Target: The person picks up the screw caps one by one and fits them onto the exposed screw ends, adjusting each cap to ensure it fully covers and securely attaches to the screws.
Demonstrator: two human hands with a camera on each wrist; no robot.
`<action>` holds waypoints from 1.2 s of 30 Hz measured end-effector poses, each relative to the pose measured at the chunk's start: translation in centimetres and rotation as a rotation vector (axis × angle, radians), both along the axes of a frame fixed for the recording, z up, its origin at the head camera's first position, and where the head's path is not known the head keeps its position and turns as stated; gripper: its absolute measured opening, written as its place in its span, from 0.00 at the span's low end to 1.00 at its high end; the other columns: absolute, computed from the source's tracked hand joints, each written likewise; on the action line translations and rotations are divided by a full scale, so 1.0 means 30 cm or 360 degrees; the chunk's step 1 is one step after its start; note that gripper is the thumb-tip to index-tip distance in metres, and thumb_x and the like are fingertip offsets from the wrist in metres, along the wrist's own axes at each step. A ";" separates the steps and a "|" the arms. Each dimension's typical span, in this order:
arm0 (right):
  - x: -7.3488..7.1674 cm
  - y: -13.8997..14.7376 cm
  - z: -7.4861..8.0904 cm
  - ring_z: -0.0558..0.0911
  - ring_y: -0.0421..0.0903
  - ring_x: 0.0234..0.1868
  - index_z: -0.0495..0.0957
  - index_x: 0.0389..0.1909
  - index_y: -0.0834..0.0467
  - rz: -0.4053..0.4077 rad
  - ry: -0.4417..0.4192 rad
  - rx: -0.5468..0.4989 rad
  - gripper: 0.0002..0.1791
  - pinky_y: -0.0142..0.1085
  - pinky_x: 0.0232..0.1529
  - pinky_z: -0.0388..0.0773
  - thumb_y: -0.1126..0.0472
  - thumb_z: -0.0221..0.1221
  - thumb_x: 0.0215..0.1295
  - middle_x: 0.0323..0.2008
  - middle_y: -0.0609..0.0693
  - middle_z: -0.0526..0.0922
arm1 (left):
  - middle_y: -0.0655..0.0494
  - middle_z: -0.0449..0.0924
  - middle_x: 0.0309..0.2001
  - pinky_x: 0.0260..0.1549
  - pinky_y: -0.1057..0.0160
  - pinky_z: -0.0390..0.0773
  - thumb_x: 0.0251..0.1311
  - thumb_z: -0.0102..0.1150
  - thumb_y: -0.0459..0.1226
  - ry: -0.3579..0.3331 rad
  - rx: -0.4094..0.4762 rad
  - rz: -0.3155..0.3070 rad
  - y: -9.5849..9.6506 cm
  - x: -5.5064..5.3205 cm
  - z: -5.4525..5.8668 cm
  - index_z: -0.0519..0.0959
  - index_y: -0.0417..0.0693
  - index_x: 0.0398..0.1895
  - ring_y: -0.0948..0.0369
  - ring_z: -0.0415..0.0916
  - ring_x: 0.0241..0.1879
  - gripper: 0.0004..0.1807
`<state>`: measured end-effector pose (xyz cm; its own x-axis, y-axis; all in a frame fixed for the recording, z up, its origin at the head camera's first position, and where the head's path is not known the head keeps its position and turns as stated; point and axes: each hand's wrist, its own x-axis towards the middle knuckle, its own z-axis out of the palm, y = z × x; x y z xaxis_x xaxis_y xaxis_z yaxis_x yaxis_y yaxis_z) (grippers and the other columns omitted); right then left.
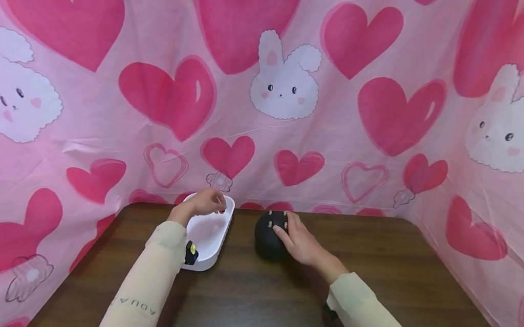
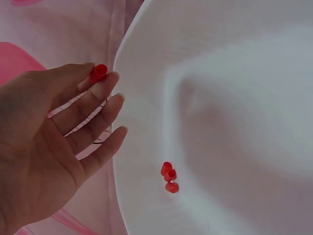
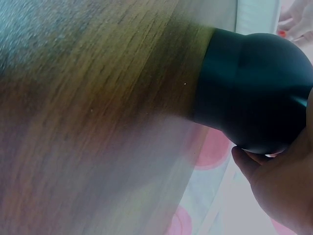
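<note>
My left hand is over the far end of a white tub, pinching a small red hollow cap between thumb and index finger while the other fingers extend loosely. Inside the tub, three similar red caps lie close together in the left wrist view. To the right, my right hand grips the side of a round black object on the table. Several short metal posts stick up from its top. The right wrist view shows its bulging dark body and narrower base; part of the hand is cut off there.
Both objects stand toward the back of a brown wooden table. A pink cloth with hearts and rabbits hangs behind it and along both sides. A dark strap piece with a yellow spot shows at my left cuff.
</note>
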<state>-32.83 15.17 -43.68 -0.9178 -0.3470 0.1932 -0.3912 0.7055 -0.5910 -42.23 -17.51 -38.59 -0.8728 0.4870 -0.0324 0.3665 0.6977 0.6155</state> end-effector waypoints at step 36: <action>0.004 -0.006 -0.004 0.69 0.57 0.66 0.52 0.77 0.60 -0.0027 0.0004 0.0004 0.39 0.58 0.69 0.68 0.40 0.50 0.77 0.70 0.60 0.63 | 0.49 0.87 0.38 0.42 0.54 0.83 0.70 0.60 0.34 0.0185 0.0302 0.0009 0.012 0.066 -0.002 0.84 0.37 0.47 0.54 0.82 0.39 0.10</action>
<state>-32.71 14.99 -43.82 -0.9231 -0.3318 0.1945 -0.3804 0.7135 -0.5884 -40.26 -17.14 -38.65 -0.8679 0.4702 0.1603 0.4393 0.5758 0.6896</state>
